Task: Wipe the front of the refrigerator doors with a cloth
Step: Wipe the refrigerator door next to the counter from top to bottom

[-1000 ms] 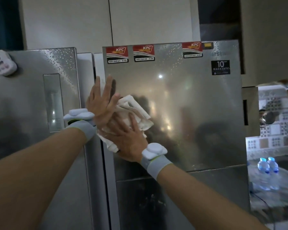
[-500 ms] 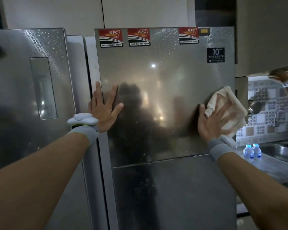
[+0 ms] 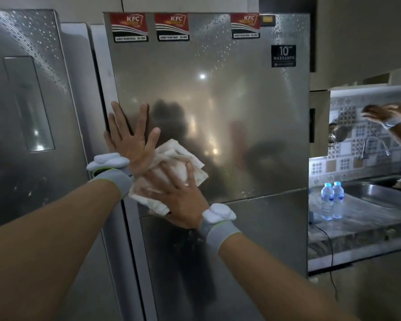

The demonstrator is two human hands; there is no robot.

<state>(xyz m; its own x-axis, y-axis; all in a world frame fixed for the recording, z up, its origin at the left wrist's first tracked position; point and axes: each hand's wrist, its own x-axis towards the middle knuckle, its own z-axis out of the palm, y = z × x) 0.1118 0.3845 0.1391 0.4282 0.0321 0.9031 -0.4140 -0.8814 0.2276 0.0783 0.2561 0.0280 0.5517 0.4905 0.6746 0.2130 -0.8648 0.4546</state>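
The cloth [image 3: 171, 172] lay against the refrigerator door [image 3: 218, 107] under the right hand [image 3: 181, 200], just right of the left hand [image 3: 132, 142] at the door's left edge, with two bottles [image 3: 331, 200] on the tabletop [image 3: 361, 225] further right.

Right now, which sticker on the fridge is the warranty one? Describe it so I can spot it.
Start at the upper door of the right-hand refrigerator. Along its top edge sit three red KFC stickers. The warranty sticker is lower, near the right edge: the only black one, marked 10.
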